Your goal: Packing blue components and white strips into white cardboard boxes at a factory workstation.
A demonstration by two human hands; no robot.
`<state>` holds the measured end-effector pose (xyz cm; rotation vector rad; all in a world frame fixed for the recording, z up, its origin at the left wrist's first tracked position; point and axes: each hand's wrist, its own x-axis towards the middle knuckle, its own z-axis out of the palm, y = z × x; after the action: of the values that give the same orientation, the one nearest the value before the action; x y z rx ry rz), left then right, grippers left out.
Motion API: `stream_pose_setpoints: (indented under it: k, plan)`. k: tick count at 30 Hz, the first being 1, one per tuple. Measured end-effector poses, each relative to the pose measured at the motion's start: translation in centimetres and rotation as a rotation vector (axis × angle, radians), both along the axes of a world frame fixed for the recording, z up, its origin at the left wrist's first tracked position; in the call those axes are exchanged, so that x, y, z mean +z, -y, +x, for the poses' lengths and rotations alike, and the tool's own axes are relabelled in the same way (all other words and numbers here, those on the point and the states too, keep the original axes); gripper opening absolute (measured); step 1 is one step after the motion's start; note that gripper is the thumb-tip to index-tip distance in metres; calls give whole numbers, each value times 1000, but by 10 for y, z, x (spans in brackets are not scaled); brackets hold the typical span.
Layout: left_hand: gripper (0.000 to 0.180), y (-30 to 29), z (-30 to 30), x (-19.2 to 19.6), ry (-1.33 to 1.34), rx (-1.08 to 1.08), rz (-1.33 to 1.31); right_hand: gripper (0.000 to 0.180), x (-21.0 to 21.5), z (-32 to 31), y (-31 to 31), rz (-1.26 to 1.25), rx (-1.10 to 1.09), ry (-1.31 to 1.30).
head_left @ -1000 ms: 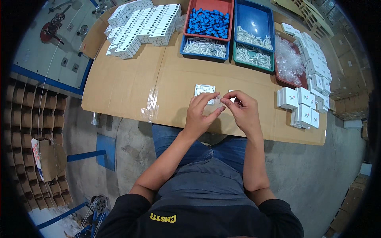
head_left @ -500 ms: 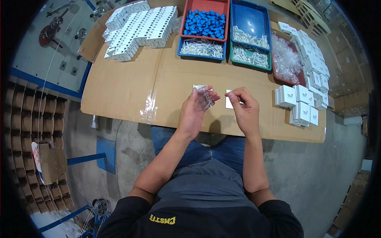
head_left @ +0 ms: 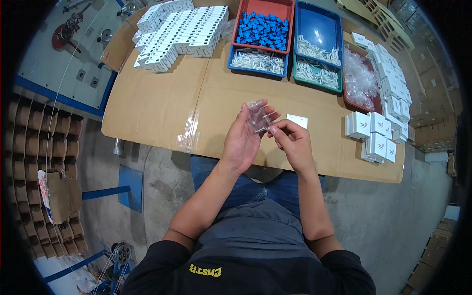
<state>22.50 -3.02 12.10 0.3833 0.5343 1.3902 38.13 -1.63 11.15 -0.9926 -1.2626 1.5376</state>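
Note:
A small clear plastic bag (head_left: 257, 118) lies across the palm and fingers of my left hand (head_left: 242, 135), the thumb along its edge. Small pale slivers show at the bag; whether they are inside or on top of it I cannot tell. My right hand (head_left: 294, 143) meets the bag's lower right side, thumb and forefinger pinched together at a small white stick-like piece (head_left: 262, 130). Just beyond my right hand, a white square piece (head_left: 298, 121) rests on the cardboard-covered table (head_left: 162, 113).
White boxes (head_left: 184, 37) stand in rows at the back left. A red tray (head_left: 239, 29) of blue parts, a blue tray (head_left: 319, 19) and a green tray (head_left: 314, 87) of white sticks stand at the back. Clear plastic (head_left: 359, 78) and white boxes (head_left: 377, 140) lie to the right.
My right hand has moved left from beside the white square piece to the bag in my left hand. The whole view has shifted slightly.

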Motion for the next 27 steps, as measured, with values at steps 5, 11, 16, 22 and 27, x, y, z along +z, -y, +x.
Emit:
stream_pose_setpoints:
  k: [5,11,16,22,27]
  plan:
    - [59,-2,-7,-8,60,9,30,11,0,-7,-1,-45,-23,3]
    - [59,-6,-15,-16,118,-12,38,11,-4,-12,-4,-107,-2,-25]
    - [61,-8,-21,-16,186,-14,-17,11,-9,-17,-8,-130,5,-43]
    - [61,-15,-25,-24,151,35,-42,12,-17,-20,-20,-158,14,-11]
    - [58,-22,-34,-31,230,53,-77,13,-25,-19,-55,-45,-49,157]
